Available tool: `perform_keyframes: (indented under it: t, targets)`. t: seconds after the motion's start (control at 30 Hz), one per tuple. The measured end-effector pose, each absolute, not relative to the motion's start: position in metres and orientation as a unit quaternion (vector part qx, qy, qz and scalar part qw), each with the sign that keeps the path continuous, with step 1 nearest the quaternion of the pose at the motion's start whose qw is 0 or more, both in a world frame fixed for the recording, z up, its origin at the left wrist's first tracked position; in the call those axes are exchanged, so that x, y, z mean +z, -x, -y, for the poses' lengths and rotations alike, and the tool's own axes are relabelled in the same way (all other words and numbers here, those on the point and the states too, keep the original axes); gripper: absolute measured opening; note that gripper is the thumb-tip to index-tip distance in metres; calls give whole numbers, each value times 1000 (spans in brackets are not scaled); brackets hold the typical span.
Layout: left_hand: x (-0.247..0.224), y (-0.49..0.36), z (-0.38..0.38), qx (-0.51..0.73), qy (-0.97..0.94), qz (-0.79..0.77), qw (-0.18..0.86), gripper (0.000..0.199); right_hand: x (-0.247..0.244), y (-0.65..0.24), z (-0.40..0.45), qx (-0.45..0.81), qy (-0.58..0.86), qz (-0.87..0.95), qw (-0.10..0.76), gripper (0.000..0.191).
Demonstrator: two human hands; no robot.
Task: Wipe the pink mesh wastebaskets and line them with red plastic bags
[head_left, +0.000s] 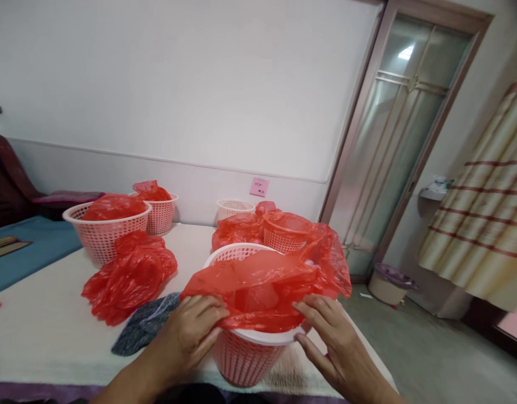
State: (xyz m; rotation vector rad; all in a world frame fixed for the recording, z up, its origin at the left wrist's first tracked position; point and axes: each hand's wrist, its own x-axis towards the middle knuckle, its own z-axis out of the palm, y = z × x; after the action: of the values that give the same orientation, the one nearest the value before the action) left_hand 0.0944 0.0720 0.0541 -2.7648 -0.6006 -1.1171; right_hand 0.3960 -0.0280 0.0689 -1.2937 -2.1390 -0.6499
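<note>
Right in front of me stands a white plastic basket point(247, 362) with perforated sides. A red plastic bag point(250, 280) lines it, its edge spread over the front rim and bunched up at the right. At the rim's left side, my left hand point(201, 325) is closed on the bag's edge. Opposite it, my right hand point(329, 331) holds the bag against the rim, fingertips on the plastic and thumb lower down outside. A dark grey cloth point(146, 322) lies beside my left forearm. The bottom of the basket is hidden.
A crumpled red bag point(132, 275) lies to the left, before a bagged basket point(106, 230) and a smaller bagged basket point(160, 216). Behind mine are another bag-covered basket point(283, 233) and a white basket point(235, 207). The table's right edge drops to the floor, where a bin point(388, 283) stands.
</note>
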Motion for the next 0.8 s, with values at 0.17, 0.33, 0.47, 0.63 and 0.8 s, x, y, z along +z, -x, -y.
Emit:
perform_keyframes:
  t: [0.17, 0.33, 0.47, 0.63, 0.8]
  targets:
    - [50, -97, -73, -403, 894, 180, 74, 20, 66, -391, 35, -141, 482, 815, 290, 11]
    - [48, -97, -76, -415, 888, 195, 1, 16, 69, -391, 33, -80, 490, 807, 320, 19]
    - [49, -101, -73, -406, 859, 271, -155, 21, 72, -398, 30, -100, 512, 794, 311, 35]
    - [52, -107, -69, -408, 814, 318, -264, 34, 76, -405, 26, -102, 533, 778, 318, 15]
    - [57, -108, -68, -396, 808, 326, -291, 36, 77, -409, 19, -127, 529, 737, 400, 14]
